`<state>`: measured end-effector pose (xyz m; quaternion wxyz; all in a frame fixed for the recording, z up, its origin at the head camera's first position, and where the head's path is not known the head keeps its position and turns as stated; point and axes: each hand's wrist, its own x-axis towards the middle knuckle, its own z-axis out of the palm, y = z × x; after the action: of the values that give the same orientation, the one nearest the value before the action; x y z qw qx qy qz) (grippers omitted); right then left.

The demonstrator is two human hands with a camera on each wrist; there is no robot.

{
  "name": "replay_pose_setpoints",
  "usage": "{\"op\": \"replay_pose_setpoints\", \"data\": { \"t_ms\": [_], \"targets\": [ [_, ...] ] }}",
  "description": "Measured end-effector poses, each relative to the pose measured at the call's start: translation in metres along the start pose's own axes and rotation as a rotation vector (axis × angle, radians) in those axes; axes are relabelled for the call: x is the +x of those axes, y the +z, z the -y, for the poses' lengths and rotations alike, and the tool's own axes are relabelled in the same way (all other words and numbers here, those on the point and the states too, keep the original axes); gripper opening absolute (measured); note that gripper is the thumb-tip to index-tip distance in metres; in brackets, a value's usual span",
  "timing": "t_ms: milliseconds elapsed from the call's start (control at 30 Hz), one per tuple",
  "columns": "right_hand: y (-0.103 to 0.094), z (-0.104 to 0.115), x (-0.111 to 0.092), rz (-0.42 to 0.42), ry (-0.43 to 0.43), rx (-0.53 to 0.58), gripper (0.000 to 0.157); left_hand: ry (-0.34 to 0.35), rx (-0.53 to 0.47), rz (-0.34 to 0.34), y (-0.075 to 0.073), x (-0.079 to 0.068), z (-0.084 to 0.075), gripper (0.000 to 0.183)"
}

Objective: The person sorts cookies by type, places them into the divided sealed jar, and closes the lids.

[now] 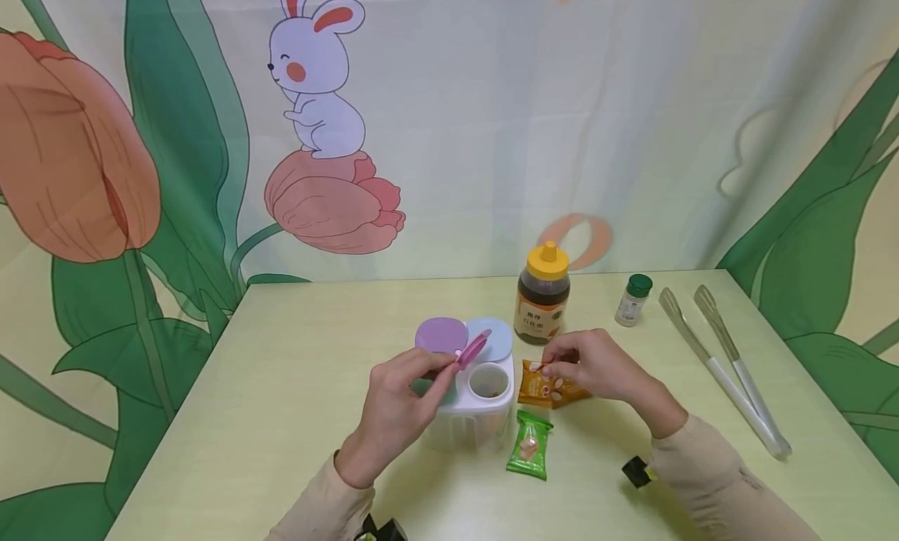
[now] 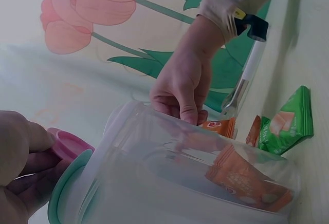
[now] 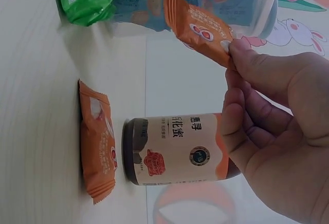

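My left hand (image 1: 400, 400) pinches a round pink lid (image 1: 474, 350) tilted up over a clear container (image 1: 467, 430) with a white top. Below that lid, one round opening (image 1: 488, 382) of the container is uncovered. My right hand (image 1: 590, 365) pinches the corner of an orange snack packet (image 3: 200, 31) between thumb and finger, just right of the container. In the right wrist view, a second orange packet (image 3: 97, 144) lies on the table under that hand. A green snack packet (image 1: 530, 446) rests near the container's front right corner.
Purple (image 1: 441, 334) and blue lids (image 1: 492, 338) cover other openings; a green lid (image 2: 64, 188) is partly hidden. Behind the right hand stands a honey bottle (image 1: 541, 311) with a yellow cap. Farther right are a green-capped jar (image 1: 634, 300) and metal tongs (image 1: 730, 369).
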<state>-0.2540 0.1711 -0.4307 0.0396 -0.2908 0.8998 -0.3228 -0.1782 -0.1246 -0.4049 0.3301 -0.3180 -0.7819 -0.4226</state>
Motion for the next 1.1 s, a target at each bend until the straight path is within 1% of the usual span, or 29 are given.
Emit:
{"op": "replay_pose_setpoints", "data": {
  "t_ms": [533,800,1100],
  "targets": [
    [-0.008,0.004,-0.006,-0.078,-0.026,0.004,0.007,-0.02,0.005,0.024,-0.001,0.003,-0.003,0.008],
    [-0.012,0.006,-0.006,-0.113,-0.076,0.017,0.006,-0.023,-0.004,0.015,-0.001,0.002,-0.003,0.008],
    [-0.019,0.015,-0.009,-0.15,-0.115,0.02,0.009,-0.027,-0.007,0.012,-0.001,0.001,-0.003,0.009]
  ]
}}
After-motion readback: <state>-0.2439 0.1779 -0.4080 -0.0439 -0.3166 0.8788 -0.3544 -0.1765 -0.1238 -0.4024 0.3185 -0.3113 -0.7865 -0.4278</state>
